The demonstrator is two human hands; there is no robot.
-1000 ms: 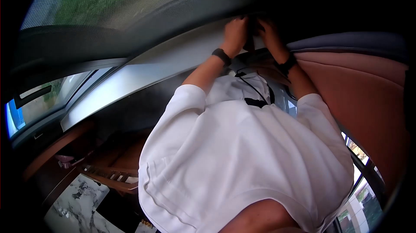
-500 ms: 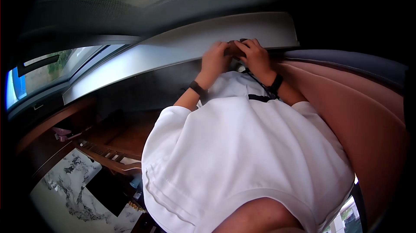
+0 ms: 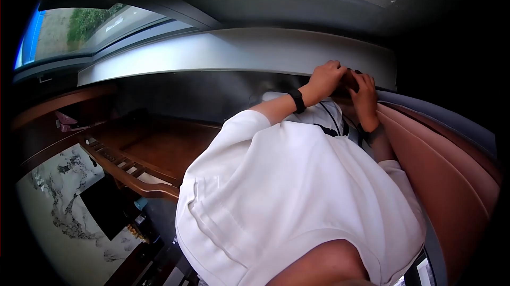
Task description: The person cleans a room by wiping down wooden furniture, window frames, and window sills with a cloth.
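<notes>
In the head view, a small dark brown object (image 3: 348, 82) sits between my two hands, at the front edge of the pale window sill (image 3: 255, 47). Its kind is not clear, as fingers cover much of it. My left hand (image 3: 326, 77), with a black band on the wrist, has its fingers closed on the object's left side. On the right side, the bent fingers of my right hand (image 3: 365, 97) grip it. Below my hands, thin dark cords (image 3: 332, 113) run across pale cloth in front of my white shirt (image 3: 297, 190).
A pink-brown curtain (image 3: 430, 153) with a dark blue-grey edge hangs close on my right. To the left stands a wooden piece of furniture with a slatted rail (image 3: 127, 169). Beyond it is a marble-patterned surface (image 3: 58, 217). Window glass (image 3: 106, 28) rises behind the sill.
Both hands, with the brown object between them, have shifted to the right along the sill, closer to the curtain. The camera view has turned as well. Both hands keep their grip.
</notes>
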